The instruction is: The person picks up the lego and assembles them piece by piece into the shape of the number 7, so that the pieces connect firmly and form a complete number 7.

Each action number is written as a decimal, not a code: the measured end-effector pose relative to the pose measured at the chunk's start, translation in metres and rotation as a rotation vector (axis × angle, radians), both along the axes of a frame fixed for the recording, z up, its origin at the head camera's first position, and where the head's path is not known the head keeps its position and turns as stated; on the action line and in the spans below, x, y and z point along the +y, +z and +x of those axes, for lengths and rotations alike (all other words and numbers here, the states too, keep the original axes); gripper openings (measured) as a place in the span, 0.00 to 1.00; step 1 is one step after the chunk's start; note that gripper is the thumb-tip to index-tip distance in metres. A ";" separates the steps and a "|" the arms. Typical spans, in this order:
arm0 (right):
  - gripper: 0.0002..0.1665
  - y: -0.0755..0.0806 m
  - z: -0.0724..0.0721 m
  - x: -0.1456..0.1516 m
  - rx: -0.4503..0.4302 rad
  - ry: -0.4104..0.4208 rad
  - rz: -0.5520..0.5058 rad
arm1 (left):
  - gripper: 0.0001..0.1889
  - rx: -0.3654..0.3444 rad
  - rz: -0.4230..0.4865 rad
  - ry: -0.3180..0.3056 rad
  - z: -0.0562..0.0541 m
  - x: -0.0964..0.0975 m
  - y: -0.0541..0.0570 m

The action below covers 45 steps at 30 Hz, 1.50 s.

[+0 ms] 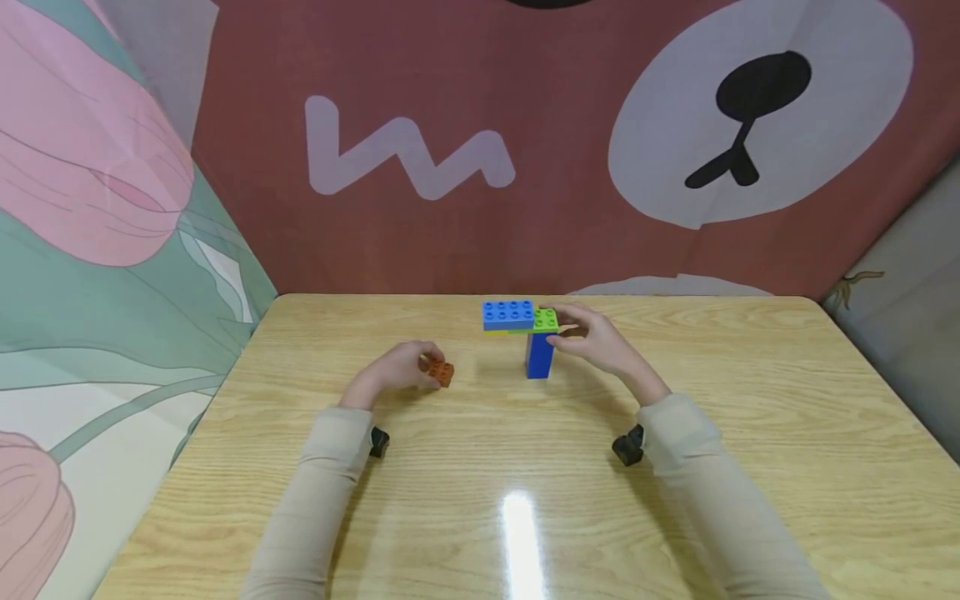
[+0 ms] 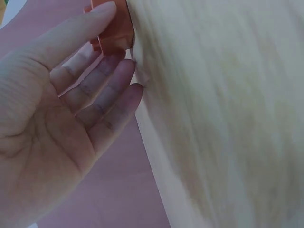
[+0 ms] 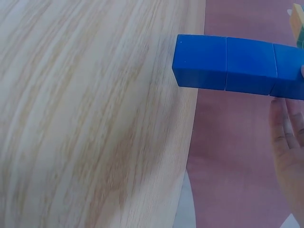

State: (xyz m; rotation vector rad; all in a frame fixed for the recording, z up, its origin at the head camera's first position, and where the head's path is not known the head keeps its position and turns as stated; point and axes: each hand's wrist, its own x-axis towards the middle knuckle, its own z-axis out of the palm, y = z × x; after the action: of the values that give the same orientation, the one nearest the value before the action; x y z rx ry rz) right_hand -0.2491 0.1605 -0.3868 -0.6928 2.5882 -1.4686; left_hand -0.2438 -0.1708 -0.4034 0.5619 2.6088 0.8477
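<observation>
My left hand (image 1: pixel 401 367) pinches a small orange toy brick (image 1: pixel 444 374) low over the table. In the left wrist view, the thumb presses one side of the orange brick (image 2: pixel 115 35) and the fingertips lie near the tabletop. To the right, a blue column (image 1: pixel 539 357) of three stacked blocks stands upright. On top lies a lime-green brick (image 1: pixel 547 320), and a studded blue brick (image 1: pixel 507 315) sits on its left part, overhanging the column. My right hand (image 1: pixel 596 337) grips the top of this structure from the right, thumb low and fingers behind.
The structure and both hands are over a light wood-grain table (image 1: pixel 465 467). A reddish-brown cloth (image 1: pixel 420 242) with a cartoon bear print hangs behind the table's far edge. Dark wrist cameras (image 1: pixel 628 446) hang under both sleeves.
</observation>
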 end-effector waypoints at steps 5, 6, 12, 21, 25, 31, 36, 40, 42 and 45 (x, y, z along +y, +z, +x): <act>0.32 -0.001 0.000 -0.003 -0.005 -0.010 -0.006 | 0.20 0.027 0.065 0.111 0.001 0.002 0.007; 0.32 0.000 0.000 -0.004 -0.009 -0.018 -0.005 | 0.20 0.053 0.088 0.140 0.000 0.002 0.009; 0.29 0.003 0.002 -0.008 -0.050 -0.067 -0.008 | 0.23 0.228 0.273 0.365 -0.004 0.006 0.030; 0.27 0.004 0.003 -0.013 -0.053 -0.073 -0.009 | 0.23 0.329 0.564 0.467 0.004 0.034 0.062; 0.27 0.003 0.002 -0.015 -0.052 -0.071 -0.021 | 0.22 0.350 0.586 0.421 0.011 0.051 0.074; 0.27 0.002 0.003 -0.019 -0.036 -0.062 -0.040 | 0.23 0.353 0.497 0.325 0.014 0.073 0.082; 0.26 0.001 0.004 -0.022 -0.045 -0.057 -0.042 | 0.23 0.380 0.379 0.245 0.014 0.086 0.080; 0.25 0.002 0.005 -0.023 -0.040 -0.052 -0.043 | 0.22 0.440 0.305 0.183 0.014 0.093 0.079; 0.25 0.003 0.006 -0.024 -0.036 -0.050 -0.047 | 0.22 0.456 0.277 0.165 0.014 0.096 0.079; 0.25 0.003 0.006 -0.024 -0.026 -0.049 -0.048 | 0.22 0.465 0.236 0.140 0.014 0.099 0.079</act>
State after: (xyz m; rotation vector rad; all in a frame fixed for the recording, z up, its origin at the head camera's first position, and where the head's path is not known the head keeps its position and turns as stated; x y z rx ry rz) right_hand -0.2430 0.1362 -0.3839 -0.6151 2.5768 -1.5473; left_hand -0.2299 -0.0715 -0.3243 0.7190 3.0130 1.2041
